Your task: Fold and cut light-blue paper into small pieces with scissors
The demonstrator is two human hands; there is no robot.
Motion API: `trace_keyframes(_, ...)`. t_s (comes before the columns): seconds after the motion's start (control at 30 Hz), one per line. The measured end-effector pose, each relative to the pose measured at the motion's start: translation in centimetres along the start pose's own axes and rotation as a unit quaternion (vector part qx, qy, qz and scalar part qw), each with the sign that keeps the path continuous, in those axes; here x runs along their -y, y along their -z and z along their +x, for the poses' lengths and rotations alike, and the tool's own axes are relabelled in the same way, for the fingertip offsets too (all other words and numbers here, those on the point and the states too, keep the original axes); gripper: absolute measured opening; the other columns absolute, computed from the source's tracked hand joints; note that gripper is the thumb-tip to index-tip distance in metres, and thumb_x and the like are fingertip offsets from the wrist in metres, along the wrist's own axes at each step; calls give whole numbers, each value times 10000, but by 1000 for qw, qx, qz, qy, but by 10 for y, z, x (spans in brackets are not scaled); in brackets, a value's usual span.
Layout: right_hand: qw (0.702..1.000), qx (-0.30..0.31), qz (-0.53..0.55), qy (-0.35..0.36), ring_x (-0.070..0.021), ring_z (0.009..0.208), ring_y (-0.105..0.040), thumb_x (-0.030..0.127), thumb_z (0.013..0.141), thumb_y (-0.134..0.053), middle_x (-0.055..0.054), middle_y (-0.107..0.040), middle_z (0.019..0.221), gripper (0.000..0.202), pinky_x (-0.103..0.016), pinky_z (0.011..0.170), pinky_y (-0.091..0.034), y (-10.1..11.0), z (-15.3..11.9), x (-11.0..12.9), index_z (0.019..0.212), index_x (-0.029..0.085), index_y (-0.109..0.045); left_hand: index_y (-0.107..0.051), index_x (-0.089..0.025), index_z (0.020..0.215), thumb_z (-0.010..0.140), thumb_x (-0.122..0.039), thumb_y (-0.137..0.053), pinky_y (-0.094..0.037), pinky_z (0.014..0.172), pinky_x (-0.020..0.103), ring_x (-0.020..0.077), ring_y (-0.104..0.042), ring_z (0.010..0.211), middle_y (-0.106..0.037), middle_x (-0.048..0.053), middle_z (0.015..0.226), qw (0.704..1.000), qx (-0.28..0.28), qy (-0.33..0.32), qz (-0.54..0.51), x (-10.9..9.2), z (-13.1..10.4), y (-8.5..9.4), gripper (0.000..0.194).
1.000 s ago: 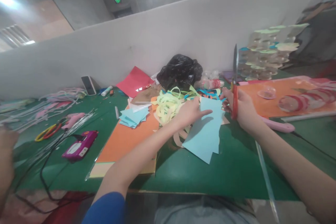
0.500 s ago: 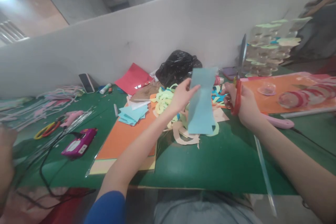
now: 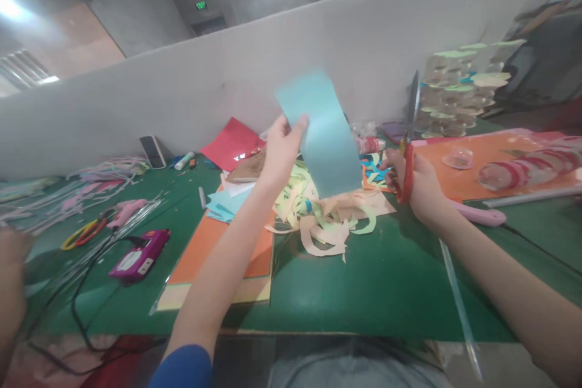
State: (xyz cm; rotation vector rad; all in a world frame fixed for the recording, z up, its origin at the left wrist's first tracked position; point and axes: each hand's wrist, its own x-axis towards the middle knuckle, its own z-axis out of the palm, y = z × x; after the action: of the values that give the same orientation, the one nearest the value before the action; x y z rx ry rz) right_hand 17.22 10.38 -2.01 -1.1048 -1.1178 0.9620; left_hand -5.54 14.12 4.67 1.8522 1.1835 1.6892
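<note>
My left hand (image 3: pixel 284 148) pinches a strip of light blue paper (image 3: pixel 325 139) by its left edge. The paper is held up and tilted, slightly blurred, above a heap of cut paper scraps (image 3: pixel 322 239). Off to the right, my right hand (image 3: pixel 418 182) grips scissors (image 3: pixel 407 176) by their red-orange handle, the blades pointing up and apart from the paper. Below my left forearm lie light blue paper pieces (image 3: pixel 222 206) on orange sheets (image 3: pixel 195 248).
A purple power strip (image 3: pixel 140 254), pink glue gun (image 3: pixel 127 212) and yellow-orange scissors (image 3: pixel 82 235) lie left. Another person's hand (image 3: pixel 13 248) is at the left edge. Right are a striped bottle piece (image 3: pixel 527 170), a pink-handled tool (image 3: pixel 482 215) and stacked clear cups (image 3: pixel 454 94).
My left hand has moved left and up with the light blue paper, which now tilts instead of hanging upright. The right hand still holds the scissors in nearly the same place.
</note>
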Motion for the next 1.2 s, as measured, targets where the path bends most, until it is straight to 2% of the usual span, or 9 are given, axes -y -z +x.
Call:
trace_keyframes(0.13,999,5,-26,-20,-93,417,-398,645,759,-686,54,-454,488,451,-209,364,-266,1,-1,-2,761,214,-553,-647,-146,916,878,-466,-626,-517,650,296,166,-646,699,-684,61,764,955,183,225,-61,33,-22,-20,322)
trace_keyframes(0.23,999,13,-25,-37,-88,395,-377,662,739,-691,48,-467,491,469,-214,351,-247,-1,-2,0,746,215,-548,-581,-160,745,886,-453,-591,-432,558,266,133,-555,566,-588,14,621,926,258,275,1,53,-37,-30,325)
trace_keyframes(0.37,999,23,-11,-42,-76,434,-425,652,678,-741,37,-511,578,495,-205,372,-295,-5,-3,4,724,209,-526,-408,-203,641,931,-423,-476,-338,560,267,128,-449,554,-417,-39,560,934,279,182,127,63,-42,-32,370)
trace_keyframes(0.47,997,48,-13,-60,-81,456,-440,630,679,-753,47,-487,562,482,-197,381,-324,-6,-3,2,749,212,-524,-380,-208,661,964,-384,-390,-331,623,281,146,-453,639,-446,-25,633,941,271,79,188,64,-40,-31,350)
trace_keyframes(0.53,996,65,-20,-65,-87,446,-421,630,705,-735,61,-445,530,465,-197,365,-318,-5,-3,-1,777,219,-530,-438,-204,712,968,-347,-373,-351,673,289,164,-494,705,-516,-6,707,937,272,51,214,66,-40,-31,300)
trace_keyframes(0.63,995,68,-26,-62,-88,446,-407,623,722,-730,67,-430,526,453,-195,360,-323,-4,-2,-3,797,222,-534,-566,-185,919,946,-290,-414,-392,743,295,187,-561,792,-610,25,838,932,273,61,230,68,-42,-31,186)
trace_keyframes(0.77,996,67,-24,-55,-93,503,-443,613,741,-725,45,-474,592,444,-192,379,-325,-4,-3,-1,799,217,-533,-570,-177,1166,934,-283,-446,-416,715,291,192,-589,762,-639,24,842,929,278,105,222,67,-45,-30,283)
trace_keyframes(1.03,996,63,-29,-52,-80,516,-438,590,756,-730,37,-487,636,432,-199,403,-318,-3,-4,1,778,212,-522,-528,-211,1014,938,-281,-415,-400,657,279,169,-565,715,-577,-10,762,939,266,107,192,70,-48,-31,153)
trace_keyframes(1.2,995,69,-47,-61,-90,484,-421,609,757,-720,54,-432,552,432,-198,387,-317,-3,-2,-2,775,217,-540,-507,-189,1077,907,-404,-521,-450,794,328,208,-591,897,-622,58,982,925,278,83,244,68,-47,-31,275)
